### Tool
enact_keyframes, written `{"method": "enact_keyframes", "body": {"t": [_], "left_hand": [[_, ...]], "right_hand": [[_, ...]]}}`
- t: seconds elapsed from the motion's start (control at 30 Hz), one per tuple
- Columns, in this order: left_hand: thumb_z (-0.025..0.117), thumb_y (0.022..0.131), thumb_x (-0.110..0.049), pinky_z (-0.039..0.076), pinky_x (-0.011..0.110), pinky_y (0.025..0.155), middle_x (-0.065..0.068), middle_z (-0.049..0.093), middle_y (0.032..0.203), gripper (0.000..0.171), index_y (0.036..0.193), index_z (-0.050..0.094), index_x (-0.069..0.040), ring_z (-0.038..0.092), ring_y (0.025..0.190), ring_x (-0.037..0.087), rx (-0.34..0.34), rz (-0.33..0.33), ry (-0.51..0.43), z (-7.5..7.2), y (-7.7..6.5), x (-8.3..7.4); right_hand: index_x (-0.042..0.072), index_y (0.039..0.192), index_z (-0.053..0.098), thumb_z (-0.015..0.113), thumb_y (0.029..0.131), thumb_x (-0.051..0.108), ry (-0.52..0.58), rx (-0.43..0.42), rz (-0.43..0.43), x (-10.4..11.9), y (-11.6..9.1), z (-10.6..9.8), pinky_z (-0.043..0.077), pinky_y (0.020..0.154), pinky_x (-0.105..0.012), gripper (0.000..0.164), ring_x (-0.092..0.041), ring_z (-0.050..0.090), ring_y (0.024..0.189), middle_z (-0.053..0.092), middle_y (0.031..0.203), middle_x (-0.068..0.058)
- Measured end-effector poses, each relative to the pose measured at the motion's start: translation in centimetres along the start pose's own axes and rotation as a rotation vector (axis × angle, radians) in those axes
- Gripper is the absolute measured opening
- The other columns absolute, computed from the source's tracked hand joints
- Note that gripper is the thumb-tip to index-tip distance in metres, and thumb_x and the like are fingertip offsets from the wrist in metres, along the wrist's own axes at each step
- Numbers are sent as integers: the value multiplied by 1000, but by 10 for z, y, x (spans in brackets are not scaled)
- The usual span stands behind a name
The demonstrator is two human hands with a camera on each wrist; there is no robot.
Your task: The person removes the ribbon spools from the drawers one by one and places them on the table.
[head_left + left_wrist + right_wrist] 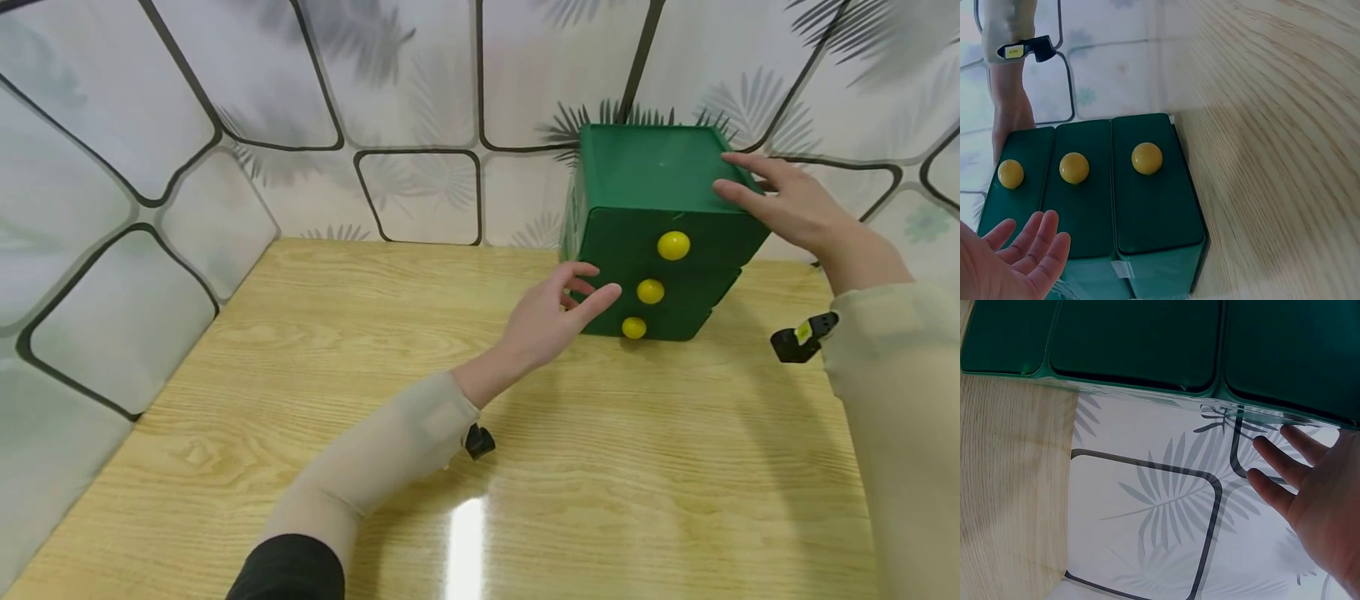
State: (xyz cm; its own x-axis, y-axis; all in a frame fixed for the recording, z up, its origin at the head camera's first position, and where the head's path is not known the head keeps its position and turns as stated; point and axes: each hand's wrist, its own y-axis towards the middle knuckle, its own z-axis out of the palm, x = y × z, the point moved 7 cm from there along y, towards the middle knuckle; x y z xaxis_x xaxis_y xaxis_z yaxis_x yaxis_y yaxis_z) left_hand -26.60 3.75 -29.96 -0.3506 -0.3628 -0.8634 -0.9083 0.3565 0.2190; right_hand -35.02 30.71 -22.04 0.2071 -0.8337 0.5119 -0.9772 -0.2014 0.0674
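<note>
A green cabinet of three drawers stands against the wall at the back right, each drawer front bearing a round yellow knob. Beside its left edge is my left hand, fingers spread and loosely bent, holding nothing. In the left wrist view those fingers overlap the cabinet's side near the upper drawers. My right hand lies at the upper right edge of the cabinet, fingertips over the top panel. From the right wrist, its extended fingers appear alongside the cabinet's side. All drawers look closed.
The light wood table extends in front and to the left of the cabinet. A patterned wall covering with dark outlines and leaf prints rises behind and on the left. Small black cameras hang at both wrists.
</note>
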Motion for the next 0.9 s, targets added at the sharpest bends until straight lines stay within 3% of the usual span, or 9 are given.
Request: {"method": "enact_keyframes", "body": {"t": [0.17, 0.4, 0.63, 0.9], "left_hand": [[54, 96, -52, 49, 26, 74, -6, 62, 107, 47, 129, 56, -18, 60, 90, 10, 29, -21, -89, 11, 11, -7], [55, 96, -49, 51, 29, 71, 1, 69, 102, 39, 118, 60, -17, 65, 76, 12, 98, -65, -239, 32, 25, -14], [54, 96, -52, 50, 25, 67, -4, 71, 92, 40, 113, 63, -17, 65, 74, 10, 92, -104, -209, 41, 37, -21], [56, 94, -54, 51, 26, 72, -3, 71, 87, 46, 110, 69, -12, 68, 74, 16, 52, -170, -280, 49, 49, -21]], "right_hand": [[17, 157, 16, 38, 102, 45, 1, 2, 4, -1, -1, -1, 11, 101, -74, 66, -58, 14, 135, 0, 160, -22], [15, 156, 19, 40, 100, 48, -11, 13, 46, -3, -1, 0, 13, 100, -74, 68, -60, 16, 133, 3, 159, -24], [16, 156, 19, 41, 100, 49, 6, 17, 51, -2, 1, 1, 12, 101, -73, 69, -58, 13, 135, 6, 159, -24], [17, 157, 17, 42, 99, 50, 31, 34, 66, -3, 2, 4, 12, 101, -74, 71, -57, 11, 137, 4, 159, -23]]}}
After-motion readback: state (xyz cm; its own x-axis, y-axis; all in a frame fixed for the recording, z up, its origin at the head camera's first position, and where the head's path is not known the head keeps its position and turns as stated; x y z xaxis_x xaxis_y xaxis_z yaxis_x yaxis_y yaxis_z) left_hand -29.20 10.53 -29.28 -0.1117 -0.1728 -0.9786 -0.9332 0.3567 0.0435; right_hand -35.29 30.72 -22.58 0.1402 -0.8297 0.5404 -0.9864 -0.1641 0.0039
